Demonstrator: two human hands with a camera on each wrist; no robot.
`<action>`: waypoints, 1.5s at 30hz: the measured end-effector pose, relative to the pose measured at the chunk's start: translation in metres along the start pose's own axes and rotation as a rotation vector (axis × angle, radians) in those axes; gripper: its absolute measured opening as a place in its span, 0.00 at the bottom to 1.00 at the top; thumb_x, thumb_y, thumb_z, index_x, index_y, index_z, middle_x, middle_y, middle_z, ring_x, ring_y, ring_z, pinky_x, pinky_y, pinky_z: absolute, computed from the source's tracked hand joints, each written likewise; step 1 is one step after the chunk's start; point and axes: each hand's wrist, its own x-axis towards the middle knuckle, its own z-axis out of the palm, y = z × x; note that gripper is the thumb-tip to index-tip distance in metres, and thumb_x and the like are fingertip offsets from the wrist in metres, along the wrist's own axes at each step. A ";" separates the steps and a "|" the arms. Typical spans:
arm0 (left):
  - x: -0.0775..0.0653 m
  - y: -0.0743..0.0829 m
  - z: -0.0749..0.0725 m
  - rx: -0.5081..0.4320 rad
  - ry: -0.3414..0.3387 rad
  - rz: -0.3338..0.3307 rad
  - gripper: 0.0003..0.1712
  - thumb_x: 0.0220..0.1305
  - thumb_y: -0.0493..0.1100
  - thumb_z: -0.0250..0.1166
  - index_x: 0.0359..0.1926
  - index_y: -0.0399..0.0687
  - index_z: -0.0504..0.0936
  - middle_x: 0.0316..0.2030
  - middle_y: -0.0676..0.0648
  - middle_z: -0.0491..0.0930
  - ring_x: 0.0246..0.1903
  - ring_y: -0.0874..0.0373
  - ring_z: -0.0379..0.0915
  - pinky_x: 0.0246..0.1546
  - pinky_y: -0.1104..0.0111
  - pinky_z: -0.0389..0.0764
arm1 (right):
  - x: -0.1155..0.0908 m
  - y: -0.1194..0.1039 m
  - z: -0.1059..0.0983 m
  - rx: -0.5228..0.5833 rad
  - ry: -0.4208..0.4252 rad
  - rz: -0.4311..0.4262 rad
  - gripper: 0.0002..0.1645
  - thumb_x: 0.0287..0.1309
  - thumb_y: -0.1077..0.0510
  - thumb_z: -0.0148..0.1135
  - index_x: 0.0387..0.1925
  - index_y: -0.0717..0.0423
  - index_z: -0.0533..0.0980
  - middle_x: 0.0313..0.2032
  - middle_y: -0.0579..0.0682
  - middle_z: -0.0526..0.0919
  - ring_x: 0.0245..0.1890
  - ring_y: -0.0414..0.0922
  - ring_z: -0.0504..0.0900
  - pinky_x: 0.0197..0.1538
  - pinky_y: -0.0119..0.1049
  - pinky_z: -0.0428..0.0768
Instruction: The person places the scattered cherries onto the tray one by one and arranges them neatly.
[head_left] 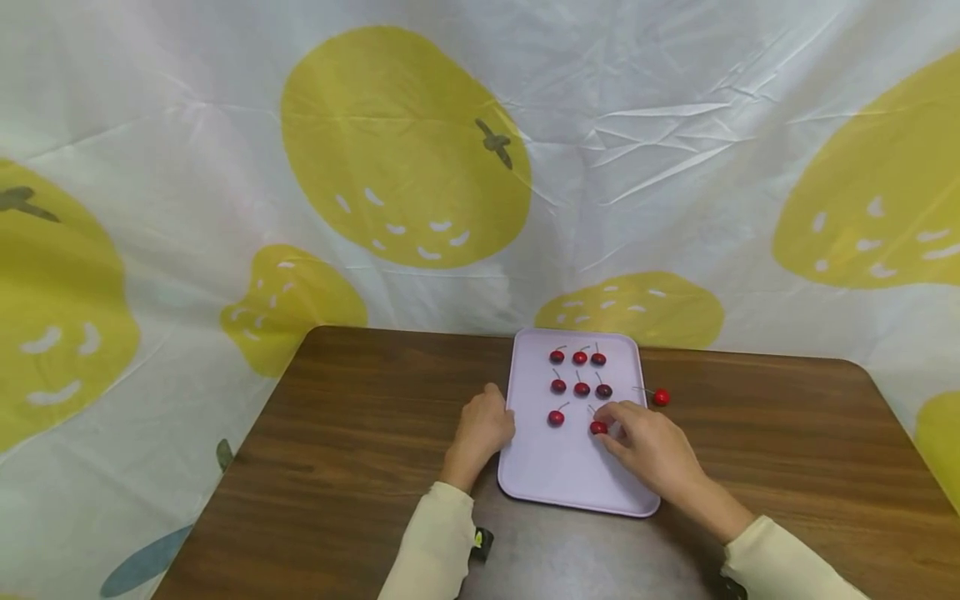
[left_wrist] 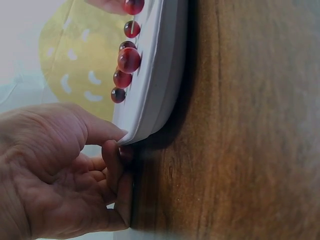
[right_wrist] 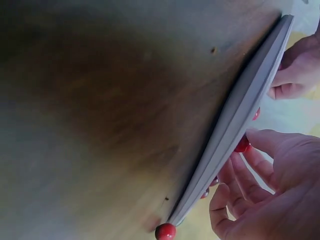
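A pale lilac tray (head_left: pixel 555 475) lies on the wooden table, bearing several red cherries with thin stems. Two rows of three sit toward its far end, and a single cherry (head_left: pixel 556 417) lies nearer on the left. My left hand (head_left: pixel 483 423) holds the tray's left edge; in the left wrist view the thumb (left_wrist: pixel 102 131) presses on the rim with a finger curled under it. Over the tray's right side, my right hand (head_left: pixel 652 446) pinches a cherry (head_left: pixel 598 427) between thumb and fingers, close to the tray surface. Its other fingers (right_wrist: pixel 240 185) are loosely bent.
One more cherry (head_left: pixel 661 397) rests on the table just past the tray's right edge, its stem pointing at the tray. The wooden table (head_left: pixel 360 417) extends to both sides. Behind it hangs a white curtain (head_left: pixel 637 167) printed with yellow fruit.
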 end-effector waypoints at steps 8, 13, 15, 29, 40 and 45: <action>0.000 0.001 0.001 -0.005 -0.002 0.002 0.16 0.72 0.41 0.65 0.48 0.31 0.74 0.43 0.27 0.85 0.46 0.30 0.85 0.49 0.44 0.84 | 0.006 -0.007 0.006 -0.014 -0.004 -0.028 0.13 0.56 0.56 0.80 0.42 0.48 0.85 0.35 0.44 0.89 0.30 0.37 0.80 0.35 0.39 0.79; 0.000 0.001 0.000 -0.004 0.007 0.008 0.15 0.71 0.40 0.65 0.47 0.31 0.74 0.42 0.27 0.85 0.45 0.30 0.85 0.48 0.44 0.84 | 0.010 -0.009 0.008 -0.029 -0.014 -0.032 0.13 0.56 0.57 0.80 0.42 0.48 0.85 0.36 0.45 0.89 0.32 0.40 0.82 0.36 0.42 0.81; 0.000 0.001 0.000 -0.006 0.008 0.009 0.14 0.71 0.40 0.64 0.47 0.31 0.74 0.42 0.27 0.85 0.45 0.30 0.85 0.48 0.44 0.84 | 0.012 -0.009 0.009 -0.035 -0.025 -0.024 0.13 0.56 0.56 0.80 0.42 0.48 0.85 0.35 0.45 0.89 0.32 0.40 0.82 0.36 0.42 0.82; -0.001 0.001 -0.001 -0.001 0.003 0.016 0.14 0.72 0.40 0.64 0.46 0.31 0.74 0.42 0.27 0.85 0.45 0.30 0.85 0.48 0.45 0.84 | 0.013 -0.007 0.005 -0.034 -0.046 0.001 0.19 0.54 0.54 0.81 0.47 0.47 0.84 0.37 0.46 0.90 0.30 0.40 0.79 0.34 0.41 0.79; -0.003 0.002 -0.002 -0.002 -0.002 0.019 0.14 0.72 0.40 0.65 0.46 0.31 0.74 0.41 0.27 0.85 0.44 0.30 0.85 0.48 0.44 0.84 | 0.001 0.008 -0.012 -0.022 -0.008 0.097 0.25 0.59 0.45 0.77 0.54 0.50 0.83 0.42 0.48 0.86 0.35 0.43 0.79 0.35 0.41 0.78; -0.002 0.002 -0.002 0.004 -0.007 0.011 0.15 0.72 0.40 0.65 0.47 0.31 0.74 0.42 0.27 0.85 0.46 0.30 0.84 0.49 0.44 0.84 | -0.002 0.021 -0.026 -0.004 0.085 0.101 0.30 0.62 0.44 0.75 0.61 0.53 0.80 0.55 0.58 0.84 0.46 0.55 0.84 0.44 0.57 0.83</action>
